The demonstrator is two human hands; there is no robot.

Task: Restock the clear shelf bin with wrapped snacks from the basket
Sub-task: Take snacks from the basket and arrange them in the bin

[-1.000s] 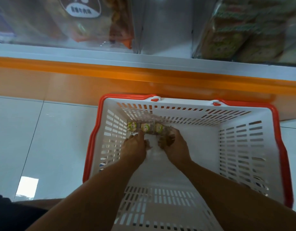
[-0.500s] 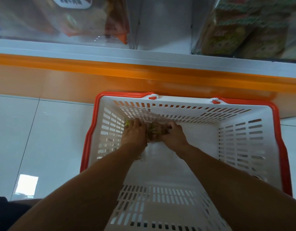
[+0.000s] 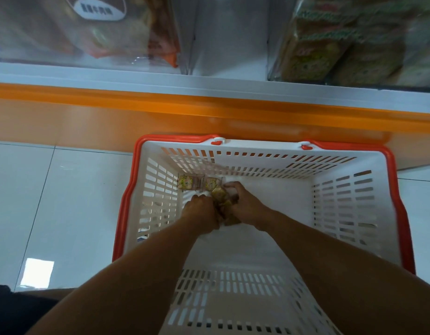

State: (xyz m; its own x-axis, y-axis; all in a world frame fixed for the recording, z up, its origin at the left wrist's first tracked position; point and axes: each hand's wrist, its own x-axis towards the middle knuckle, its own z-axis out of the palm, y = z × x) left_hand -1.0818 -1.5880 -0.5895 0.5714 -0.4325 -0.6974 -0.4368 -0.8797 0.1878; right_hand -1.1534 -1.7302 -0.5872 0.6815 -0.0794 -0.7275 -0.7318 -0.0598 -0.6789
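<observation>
White slatted basket [image 3: 262,151] sat on the floor, nearly emptied. Both hands were deep in it: left hand [image 3: 202,212] and right hand [image 3: 245,205] curled round a bunch of wrapped snacks [image 3: 222,201], grip closed on them. Two more snacks [image 3: 185,183] lay at the far-left wall. Past that, the clear shelf bin [image 3: 354,42] looked well stocked; nothing from this handful was in it yet. Fingertips hidden, labels blurred.

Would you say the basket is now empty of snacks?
No, two snacks lie at the basket's far left corner, beyond the bunch both hands grip.
</observation>
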